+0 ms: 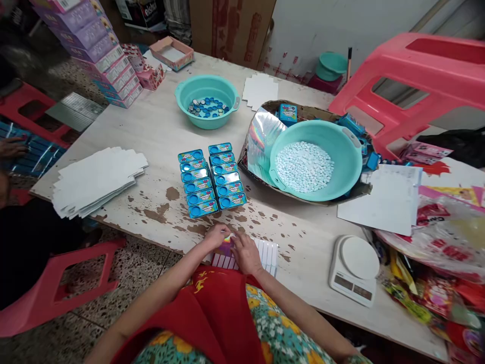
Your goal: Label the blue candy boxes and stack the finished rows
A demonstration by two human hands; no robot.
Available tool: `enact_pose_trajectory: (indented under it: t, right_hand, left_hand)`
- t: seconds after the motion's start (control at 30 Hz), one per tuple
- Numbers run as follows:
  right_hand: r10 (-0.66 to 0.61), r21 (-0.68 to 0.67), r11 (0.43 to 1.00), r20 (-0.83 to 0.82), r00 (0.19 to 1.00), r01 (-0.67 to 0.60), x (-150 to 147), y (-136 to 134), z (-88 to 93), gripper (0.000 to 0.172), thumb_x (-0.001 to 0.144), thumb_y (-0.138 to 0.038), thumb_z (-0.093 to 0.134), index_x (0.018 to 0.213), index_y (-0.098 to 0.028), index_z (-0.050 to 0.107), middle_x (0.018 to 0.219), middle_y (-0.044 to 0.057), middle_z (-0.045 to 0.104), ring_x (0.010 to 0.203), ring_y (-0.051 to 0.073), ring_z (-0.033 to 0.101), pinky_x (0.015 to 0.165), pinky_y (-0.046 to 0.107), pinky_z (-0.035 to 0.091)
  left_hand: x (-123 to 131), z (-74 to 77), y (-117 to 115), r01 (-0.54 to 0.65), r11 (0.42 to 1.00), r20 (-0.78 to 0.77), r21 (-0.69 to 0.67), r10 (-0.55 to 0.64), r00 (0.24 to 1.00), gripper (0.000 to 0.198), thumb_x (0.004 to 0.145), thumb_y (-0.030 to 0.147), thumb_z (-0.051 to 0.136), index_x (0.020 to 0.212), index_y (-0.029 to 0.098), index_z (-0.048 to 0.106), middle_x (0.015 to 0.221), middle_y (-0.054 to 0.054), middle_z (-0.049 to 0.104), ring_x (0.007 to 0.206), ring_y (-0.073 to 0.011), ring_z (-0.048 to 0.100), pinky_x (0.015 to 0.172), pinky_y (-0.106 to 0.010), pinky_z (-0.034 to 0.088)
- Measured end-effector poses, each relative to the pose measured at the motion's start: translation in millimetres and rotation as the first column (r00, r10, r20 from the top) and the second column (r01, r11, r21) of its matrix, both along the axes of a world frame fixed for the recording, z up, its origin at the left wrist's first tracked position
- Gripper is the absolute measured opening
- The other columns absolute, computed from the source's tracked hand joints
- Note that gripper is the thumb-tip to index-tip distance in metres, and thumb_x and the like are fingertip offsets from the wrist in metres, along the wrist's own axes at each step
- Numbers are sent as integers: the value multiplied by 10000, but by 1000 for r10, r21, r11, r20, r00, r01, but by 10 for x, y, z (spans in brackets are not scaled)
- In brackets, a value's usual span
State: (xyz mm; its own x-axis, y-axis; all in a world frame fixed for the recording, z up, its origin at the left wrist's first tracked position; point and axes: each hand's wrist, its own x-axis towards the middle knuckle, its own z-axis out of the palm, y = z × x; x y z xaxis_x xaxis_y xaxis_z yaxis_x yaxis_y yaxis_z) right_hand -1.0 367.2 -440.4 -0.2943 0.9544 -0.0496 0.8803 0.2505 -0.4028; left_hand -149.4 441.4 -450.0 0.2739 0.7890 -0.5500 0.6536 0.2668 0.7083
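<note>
My left hand (215,235) and my right hand (245,253) meet at the near table edge, fingers curled on a small pink and purple carton (226,246). Under them lies a stack of flat white and pink carton blanks (267,254). Just beyond stand two rows of blue candy tins (211,179). What the carton holds is hidden by my fingers.
A teal basin of white tablets (343,174) sits in a cardboard tray at right; a smaller teal bowl of blue and silver caps (182,93) at the back. White flat sheets (94,178) lie left, a white scale (354,269) right. Red stools (417,71) stand around; another person's hand (11,147) is at far left.
</note>
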Motion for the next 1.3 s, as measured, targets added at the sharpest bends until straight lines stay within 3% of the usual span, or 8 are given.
enact_pose_trajectory:
  t: [0.27,0.43,0.53,0.63,0.73,0.9,1.07,1.3]
  right_hand:
    - [48,18,999,89,995,-50,35,65,83,75,845,-223,550,842,-189,616,899,65,646,873,224,516,750,338,396]
    - [2,-176,984,-28,1000,-7,115,142,472,50,831,-201,561,784,-194,577,762,26,632,775,178,536,669,267,380]
    - [-91,-267,963,-154,984,47,178,204,847,73,819,-235,578,757,-203,557,728,4,621,736,159,547,633,245,381]
    - [-149,-330,943,-293,944,46,215,266,1170,129,816,-295,580,730,-204,552,711,-1,620,699,148,557,621,244,400]
    - [-200,-374,927,-417,887,33,191,325,1356,155,822,-329,563,733,-202,560,696,-6,616,653,134,556,599,240,414]
    - [-331,-386,914,-527,782,127,-90,499,1411,208,798,-371,579,706,-186,557,638,-15,585,583,116,517,546,224,403]
    - [-323,-298,940,-607,726,169,-581,757,1452,204,790,-371,587,714,-183,575,678,-8,583,616,121,514,584,234,412]
    - [-210,-65,977,-385,899,201,-908,1023,1318,156,811,-315,563,726,-188,596,803,37,552,764,171,520,680,284,413]
  left_hand:
    - [8,-48,-3,12,1000,-9,25,-12,1000,157,753,202,534,735,155,683,736,-26,670,704,-143,584,638,-224,412]
    - [3,-52,-16,22,999,-22,44,-21,1000,168,756,181,522,773,157,687,808,-46,677,805,-171,590,755,-260,426]
    - [-40,157,-82,-1,991,65,135,-7,998,240,820,241,468,926,172,672,1003,-63,658,970,-188,562,890,-291,396]
    - [-104,513,-204,-54,983,374,175,-15,927,361,882,323,373,1142,190,585,1196,-68,582,1120,-193,497,970,-300,359]
    - [-161,827,-323,-29,999,531,28,10,847,324,812,354,499,1061,177,608,1044,-65,639,986,-197,567,866,-284,433]
    - [-402,1141,-344,-249,955,470,-162,296,832,222,784,361,515,767,153,589,571,22,538,549,-117,525,570,-229,424]
    - [-843,1460,-215,-337,941,359,24,307,882,302,825,430,466,680,170,521,530,49,470,516,-90,443,521,-202,349]
    - [-1075,1340,41,-362,896,134,257,338,931,333,851,415,375,620,185,447,531,46,415,531,-100,405,514,-216,301]
